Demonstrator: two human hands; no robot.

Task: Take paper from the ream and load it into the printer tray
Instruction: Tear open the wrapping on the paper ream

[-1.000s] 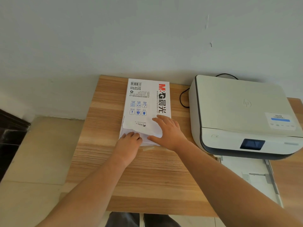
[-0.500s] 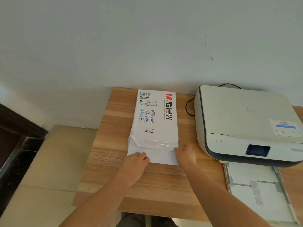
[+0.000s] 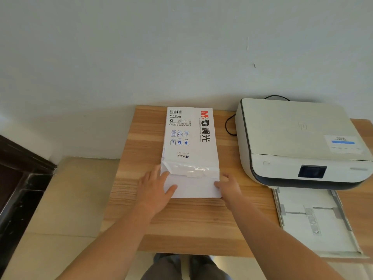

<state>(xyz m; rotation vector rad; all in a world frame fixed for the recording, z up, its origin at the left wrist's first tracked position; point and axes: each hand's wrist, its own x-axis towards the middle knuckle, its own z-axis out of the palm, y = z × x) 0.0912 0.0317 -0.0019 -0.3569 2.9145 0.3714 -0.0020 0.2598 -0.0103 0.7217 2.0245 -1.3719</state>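
- Near edge: pulled-out printer tray [image 3: 314, 217] sits at front right of the table [image 3: 141, 158], no sheets visible in it. Loading not started.
- Left hand [image 3: 154, 189] holds the left edge of the paper [image 3: 193, 186] sticking out of the wrapper, thumb on top of the sheets, fingers along the side. Underside not visible.
- Right hand [image 3: 229, 186] holds the right edge of the same stack, thumb on top; rest of the grip is hidden under the sheets.
- Paper is part-way out of the torn near end of the ream [image 3: 190, 138], lying flat on the table, not lifted.
- Progress, my read: wrapper open, sheets drawn part-way. Left: pull a stack free, carry it right, seat it in the tray, push tray in.
- Versus half a second back: more white paper shows past the wrapper mouth, and both hands sit further up the side edges.
- Far right: printer [image 3: 298, 142] against the wall, lid down.
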